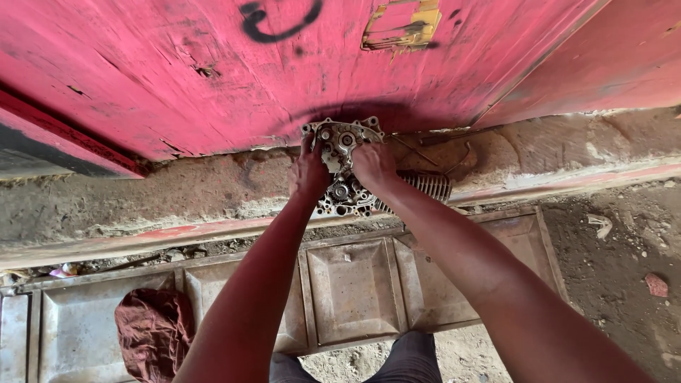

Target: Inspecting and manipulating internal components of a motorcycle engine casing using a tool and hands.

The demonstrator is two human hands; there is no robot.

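We have both hands on a metal engine casing (342, 167) that stands on edge on a concrete ledge (177, 191), leaning against a red door (177, 78). Our left hand (310, 172) wraps the casing's left edge, grip closed on it; our right hand (373, 166) clasps the right side the same way. The casing's open face looks up at us, showing gears and bearing seats, so its cover is already off. A finned cylinder (428, 186) sits just beside it on the right, apparently joined, though we cannot tell for sure. We see no tools. Below the ledge lies a grey panelled metal sheet (355, 291) with a dark red rag (152, 330) on it.
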